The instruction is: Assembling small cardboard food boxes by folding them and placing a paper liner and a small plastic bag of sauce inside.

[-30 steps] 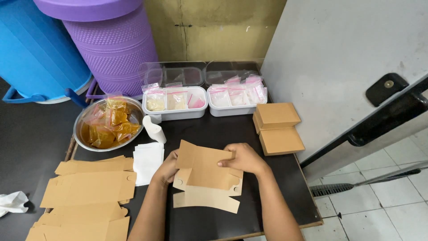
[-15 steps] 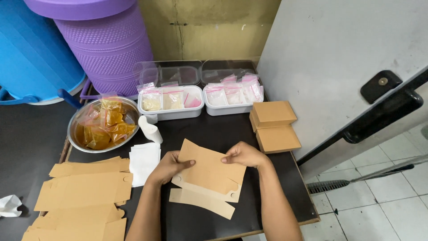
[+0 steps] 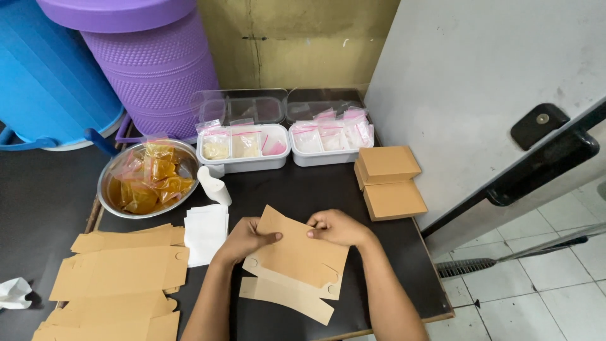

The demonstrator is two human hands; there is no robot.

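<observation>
A flat brown cardboard box blank (image 3: 297,256) lies tilted on the dark table (image 3: 303,189) in front of me. My left hand (image 3: 243,239) grips its upper left edge, thumb on top. My right hand (image 3: 338,227) pinches its upper right edge. The two hands are close together over the blank's top corner. A loose flap (image 3: 287,300) of the blank sticks out below toward me.
A pile of flat brown blanks (image 3: 120,278) lies at the left. Two folded brown boxes (image 3: 390,180) stand stacked at the right. Two white trays (image 3: 243,151) with small sachets, a metal bowl (image 3: 148,180) of orange sachets, white napkins (image 3: 205,230), purple and blue bins behind.
My hands have drawn closer together on the blank's top edge, and the blank has turned slightly. The view has shifted a little.
</observation>
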